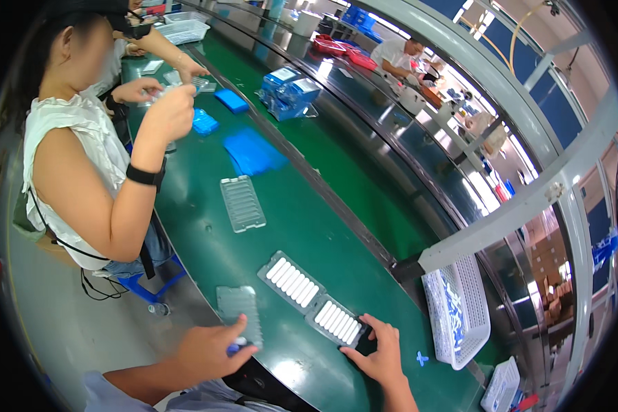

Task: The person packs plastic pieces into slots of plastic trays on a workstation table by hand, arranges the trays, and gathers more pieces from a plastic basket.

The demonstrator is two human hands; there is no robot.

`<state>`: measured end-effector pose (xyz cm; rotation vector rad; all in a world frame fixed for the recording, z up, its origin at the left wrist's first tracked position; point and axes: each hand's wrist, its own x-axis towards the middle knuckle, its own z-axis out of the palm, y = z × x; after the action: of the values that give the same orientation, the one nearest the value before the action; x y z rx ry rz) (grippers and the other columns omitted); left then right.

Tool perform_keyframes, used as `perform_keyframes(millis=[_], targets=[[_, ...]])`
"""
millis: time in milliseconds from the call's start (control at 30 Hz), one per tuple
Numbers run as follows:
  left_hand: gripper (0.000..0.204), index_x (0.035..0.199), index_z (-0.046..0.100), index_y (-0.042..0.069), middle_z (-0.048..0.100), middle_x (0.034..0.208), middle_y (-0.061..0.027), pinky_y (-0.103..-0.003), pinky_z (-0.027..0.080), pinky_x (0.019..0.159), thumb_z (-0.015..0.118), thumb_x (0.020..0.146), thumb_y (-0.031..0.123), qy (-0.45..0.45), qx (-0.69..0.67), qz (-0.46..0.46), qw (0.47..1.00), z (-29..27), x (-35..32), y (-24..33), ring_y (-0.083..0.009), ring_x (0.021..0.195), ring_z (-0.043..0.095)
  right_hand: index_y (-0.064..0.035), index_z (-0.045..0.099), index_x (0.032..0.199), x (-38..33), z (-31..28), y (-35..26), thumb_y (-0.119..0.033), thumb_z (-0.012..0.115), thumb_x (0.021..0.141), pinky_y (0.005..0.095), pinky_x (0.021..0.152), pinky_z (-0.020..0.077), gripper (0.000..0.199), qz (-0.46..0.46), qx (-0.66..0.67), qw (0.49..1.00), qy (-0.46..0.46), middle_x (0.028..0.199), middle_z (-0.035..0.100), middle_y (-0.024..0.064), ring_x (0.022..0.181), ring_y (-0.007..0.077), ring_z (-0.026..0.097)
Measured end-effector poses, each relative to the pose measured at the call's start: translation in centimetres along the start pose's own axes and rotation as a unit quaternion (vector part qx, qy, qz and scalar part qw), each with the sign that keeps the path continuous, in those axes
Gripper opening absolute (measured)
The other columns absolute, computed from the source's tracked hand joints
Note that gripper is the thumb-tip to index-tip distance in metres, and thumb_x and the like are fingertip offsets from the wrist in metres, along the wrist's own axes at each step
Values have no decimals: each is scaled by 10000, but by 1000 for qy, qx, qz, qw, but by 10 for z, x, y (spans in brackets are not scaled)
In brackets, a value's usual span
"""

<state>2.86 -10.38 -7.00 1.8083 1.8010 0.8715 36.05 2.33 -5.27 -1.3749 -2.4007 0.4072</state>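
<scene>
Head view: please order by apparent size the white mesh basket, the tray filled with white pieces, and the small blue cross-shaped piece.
1. White mesh basket, largest.
2. Tray filled with white pieces.
3. Small blue cross-shaped piece, clearly smallest.
Fisheye bending near the rim makes the first two less sure.

We see a bright scene lit from overhead, with glare on the green belt (pixel 288 226). Edges bend and darken; distant parts blur.

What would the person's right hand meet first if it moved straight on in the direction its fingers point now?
The right hand points up-left along the green belt. Its fingers already touch the near tray of white pieces; straight behind comes the second filled tray, though depth is unclear.
</scene>
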Motion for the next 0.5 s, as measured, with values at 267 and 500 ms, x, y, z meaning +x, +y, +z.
perform_keyframes(millis=[267, 500], targets=[[617, 1339, 562, -78, 721, 806, -174, -464, 564, 587, 666, 941, 382, -176, -32, 75, 981, 44, 4, 35, -379, 660, 705, -25, 596, 1335, 87, 49, -55, -385, 910, 707, 414, 911, 440, 789, -58, 25, 998, -4, 1216, 687, 119, 1015, 299, 635], [667, 1392, 482, -116, 699, 875, -273, -521, 561, 675, 694, 867, 238, -201, -58, 87, 974, 68, 31, 63, -436, 751, 696, -12, 576, 1351, 83, 38, -58, -333, 878, 761, 416, 917, 471, 737, -63, 82, 995, -1, 1227, 661, 151, 1004, 301, 627]])
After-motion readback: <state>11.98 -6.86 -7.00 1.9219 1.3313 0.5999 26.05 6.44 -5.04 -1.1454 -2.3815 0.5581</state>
